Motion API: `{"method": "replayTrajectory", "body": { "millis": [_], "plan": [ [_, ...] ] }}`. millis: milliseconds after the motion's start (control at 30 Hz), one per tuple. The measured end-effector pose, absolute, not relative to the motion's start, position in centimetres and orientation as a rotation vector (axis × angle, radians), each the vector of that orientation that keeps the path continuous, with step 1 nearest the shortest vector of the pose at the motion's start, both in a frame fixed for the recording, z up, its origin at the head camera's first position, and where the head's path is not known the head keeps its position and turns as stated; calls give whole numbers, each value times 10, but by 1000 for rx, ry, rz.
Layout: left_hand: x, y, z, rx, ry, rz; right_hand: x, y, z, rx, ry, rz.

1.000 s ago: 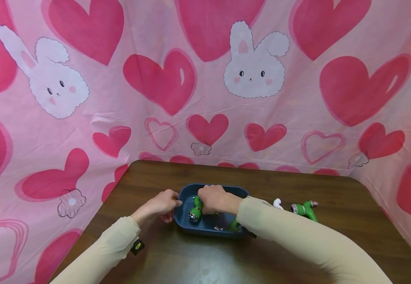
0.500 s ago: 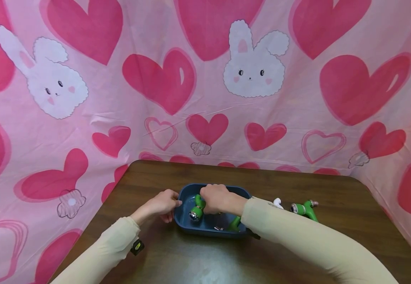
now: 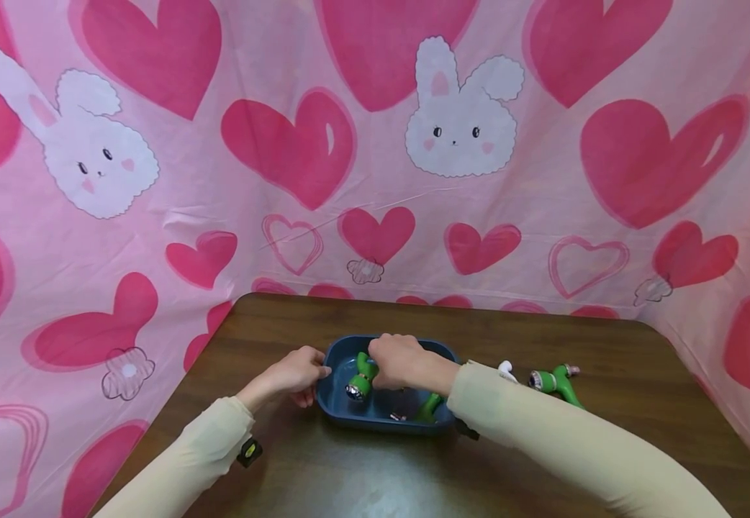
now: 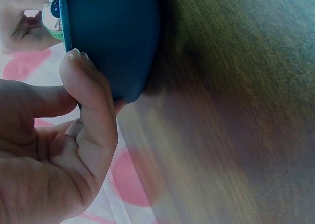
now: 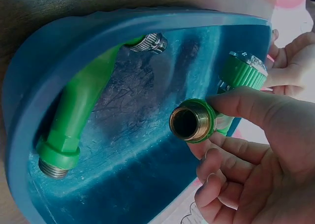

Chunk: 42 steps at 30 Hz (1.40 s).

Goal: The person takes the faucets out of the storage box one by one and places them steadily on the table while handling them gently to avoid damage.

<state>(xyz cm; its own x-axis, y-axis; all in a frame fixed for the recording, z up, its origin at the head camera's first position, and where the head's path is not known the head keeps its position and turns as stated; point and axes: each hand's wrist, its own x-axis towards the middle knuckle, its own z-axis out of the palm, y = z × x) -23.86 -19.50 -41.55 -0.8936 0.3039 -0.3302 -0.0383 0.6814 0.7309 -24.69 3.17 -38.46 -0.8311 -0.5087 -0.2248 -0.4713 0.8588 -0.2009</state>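
Behind, pink cloth (image 3: 427,201) printed with red hearts (image 3: 297,144) and 2 whole white rabbits (image 3: 461,140); below, a brown wood-grain table (image 3: 323,478). On it, a blue tub (image 3: 381,426) with rounded corners. Pinches the tub's left rim with the left hand (image 3: 294,375), thumb on 1 side of the wall, fingers on the other. Reaches into the tub with the right hand (image 3: 401,361) and grasps a green tap (image 3: 363,378) between thumb and forefinger, remaining fingers bent beside it. In the right wrist view, a brass-coloured threaded mouth turned toward the camera, a ribbed green knob with a chrome face beyond. Inside the tub, toward the left half; cannot tell whether touching the bottom. Also in the tub, toward the right end, a 2nd tap (image 5: 81,101), apart from the held tap: silvery thread on 1 end, ribbed chrome piece on the other. Out on the table, right of the tub, a 3rd tap (image 3: 559,383) and a curved white thing (image 3: 507,370), both partly hidden by the cream right sleeve (image 3: 556,432). Under the left cuff, a small black device (image 3: 250,452) bearing a yellow mark, too small to read.
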Motion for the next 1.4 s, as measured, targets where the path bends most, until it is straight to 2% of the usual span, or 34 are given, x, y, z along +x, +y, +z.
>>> {"method": "replayTrajectory", "body": {
  "millis": [1400],
  "plan": [
    [-238, -193, -415, 177, 2463, 1089, -232, 56, -382, -767, 2780, -468]
  ]
}}
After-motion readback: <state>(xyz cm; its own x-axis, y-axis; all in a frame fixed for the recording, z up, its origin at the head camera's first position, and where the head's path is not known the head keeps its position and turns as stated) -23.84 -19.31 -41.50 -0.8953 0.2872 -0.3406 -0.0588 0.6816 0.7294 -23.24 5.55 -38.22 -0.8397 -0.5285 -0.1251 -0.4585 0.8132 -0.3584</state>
